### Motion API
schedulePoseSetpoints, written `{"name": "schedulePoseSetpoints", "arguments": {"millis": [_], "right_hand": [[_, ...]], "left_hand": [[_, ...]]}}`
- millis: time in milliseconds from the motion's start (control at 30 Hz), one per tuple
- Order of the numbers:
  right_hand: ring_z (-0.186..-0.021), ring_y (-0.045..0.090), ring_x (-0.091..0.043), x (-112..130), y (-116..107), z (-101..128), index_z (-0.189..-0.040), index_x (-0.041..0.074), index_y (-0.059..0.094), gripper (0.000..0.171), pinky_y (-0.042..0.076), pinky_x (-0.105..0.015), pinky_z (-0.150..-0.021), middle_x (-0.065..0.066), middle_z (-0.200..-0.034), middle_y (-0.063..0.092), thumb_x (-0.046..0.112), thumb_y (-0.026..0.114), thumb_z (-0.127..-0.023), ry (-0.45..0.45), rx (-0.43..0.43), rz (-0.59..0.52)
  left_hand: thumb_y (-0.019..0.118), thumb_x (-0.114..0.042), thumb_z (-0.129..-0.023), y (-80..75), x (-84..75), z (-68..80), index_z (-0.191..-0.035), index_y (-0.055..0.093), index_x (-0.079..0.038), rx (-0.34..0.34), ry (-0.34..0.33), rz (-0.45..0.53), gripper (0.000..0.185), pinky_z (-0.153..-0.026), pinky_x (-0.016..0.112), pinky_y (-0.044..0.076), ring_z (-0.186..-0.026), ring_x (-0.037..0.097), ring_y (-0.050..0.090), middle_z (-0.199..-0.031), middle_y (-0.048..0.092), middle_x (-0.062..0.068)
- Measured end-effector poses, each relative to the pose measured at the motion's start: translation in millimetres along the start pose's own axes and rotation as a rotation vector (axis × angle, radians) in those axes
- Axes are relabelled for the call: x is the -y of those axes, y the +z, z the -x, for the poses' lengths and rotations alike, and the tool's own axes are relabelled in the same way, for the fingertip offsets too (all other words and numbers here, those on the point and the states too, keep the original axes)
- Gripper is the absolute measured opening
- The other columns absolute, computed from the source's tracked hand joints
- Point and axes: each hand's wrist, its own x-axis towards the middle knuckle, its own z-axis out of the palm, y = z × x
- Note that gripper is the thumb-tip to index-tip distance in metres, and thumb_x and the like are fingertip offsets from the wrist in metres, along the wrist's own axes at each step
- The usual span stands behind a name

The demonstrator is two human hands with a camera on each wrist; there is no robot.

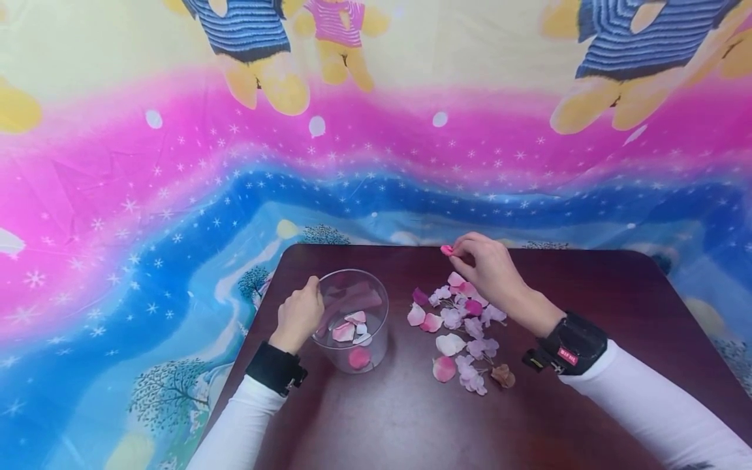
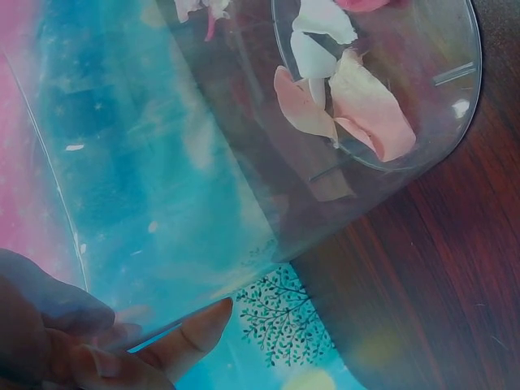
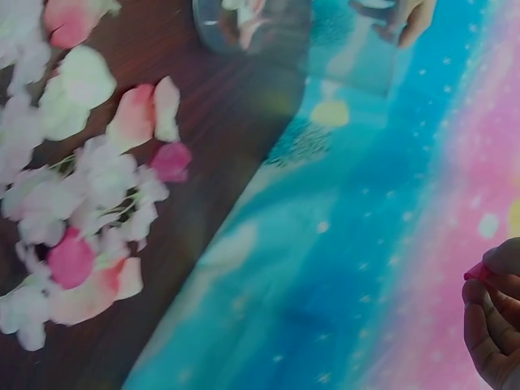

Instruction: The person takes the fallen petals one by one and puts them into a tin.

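I am steadying a clear glass cup (image 1: 352,320) on the dark wooden table (image 1: 399,418) with my left hand (image 1: 299,316), whose fingers are curling round the cup's left wall near the rim. Through the left wrist view I am seeing one fingertip (image 2: 195,329) pressing against the glass. Inside the cup a few petals (image 1: 351,333) are lying on the bottom: pale pink and white ones lapping over each other, and a deeper pink one apart from them, toward the near side. The cup is standing upright, near the table's left edge.

My right hand (image 1: 490,271) is hovering above the far end of a loose heap of petals (image 1: 461,326), and I am pinching a single pink petal (image 1: 447,250) between thumb and fingertips. That petal is small, bright pink and mostly hidden by my fingers (image 3: 487,313); only its edge is sticking out. It is lifted clear of the heap, just beyond it, toward the table's far edge.

The heap is lying right of the cup, close but not touching it. It is mixing white, lilac, pale pink and magenta petals, with one brownish withered piece (image 1: 503,375) at its near end.

Behind the table a bright printed cloth (image 1: 176,196) in pink and blue is hanging.
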Motion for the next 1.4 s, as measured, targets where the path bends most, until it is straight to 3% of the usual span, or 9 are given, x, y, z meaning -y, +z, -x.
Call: {"name": "schedulePoseSetpoints", "arguments": {"millis": [533, 1033, 1133, 1233, 1300, 1400], "right_hand": [[-0.089, 0.068, -0.019, 65, 14, -17, -0.087, 0.003, 0.073, 0.004, 0.057, -0.035, -0.080, -0.006, -0.100, 0.071, 0.004, 0.077, -0.086, -0.182, -0.007, -0.081], [-0.082, 0.067, -0.015, 90, 64, -21, -0.082, 0.006, 0.069, 0.008, 0.057, -0.029, -0.077, -0.003, -0.090, 0.069, 0.003, 0.077, -0.085, -0.259, 0.102, -0.050], [-0.087, 0.067, -0.017, 91, 76, -21, -0.089, 0.007, 0.071, 0.007, 0.056, -0.032, -0.081, -0.004, -0.095, 0.070, 0.010, 0.077, -0.087, -0.242, 0.196, 0.001], [-0.122, 0.062, -0.026, 92, 84, -18, -0.122, 0.010, 0.068, 0.041, 0.047, -0.042, -0.106, -0.008, -0.128, 0.068, 0.036, 0.075, -0.090, -0.212, 0.393, 0.131], [-0.147, 0.041, -0.033, 94, 87, -15, -0.145, 0.018, 0.053, 0.069, 0.029, -0.052, -0.121, -0.009, -0.154, 0.051, 0.054, 0.070, -0.089, -0.195, 0.543, 0.205], [-0.159, 0.013, -0.035, 97, 87, -10, -0.160, 0.029, 0.029, 0.089, 0.008, -0.059, -0.125, -0.006, -0.169, 0.024, 0.071, 0.059, -0.087, -0.167, 0.682, 0.272]], "left_hand": [[0.043, -0.021, -0.106, 0.8, 0.3, 0.2, -0.108, 0.055, -0.009, -0.002, -0.001, 0.007, 0.016, -0.051, 0.041, 0.044, -0.058, 0.028, 0.058, -0.066, 0.053, 0.009], [0.043, -0.021, -0.106, 1.4, 0.6, -0.3, -0.110, 0.055, -0.009, 0.005, -0.002, 0.011, 0.018, -0.052, 0.043, 0.045, -0.059, 0.030, 0.059, -0.065, 0.053, 0.010], [0.043, -0.021, -0.106, 1.5, 0.7, 0.0, -0.110, 0.055, -0.009, 0.003, -0.006, 0.008, 0.018, -0.052, 0.044, 0.046, -0.060, 0.031, 0.061, -0.066, 0.054, 0.011], [0.042, -0.021, -0.106, 1.5, 0.9, -0.1, -0.110, 0.055, -0.010, 0.006, -0.009, 0.005, 0.018, -0.052, 0.042, 0.045, -0.059, 0.030, 0.060, -0.066, 0.054, 0.010], [0.042, -0.021, -0.106, 1.5, 1.1, -0.2, -0.112, 0.055, -0.010, 0.011, -0.011, 0.004, 0.018, -0.052, 0.041, 0.045, -0.058, 0.029, 0.059, -0.066, 0.054, 0.010], [0.042, -0.021, -0.106, 1.1, 1.1, -0.2, -0.114, 0.055, -0.009, 0.014, -0.010, 0.006, 0.019, -0.050, 0.040, 0.044, -0.056, 0.027, 0.057, -0.066, 0.054, 0.009]]}}
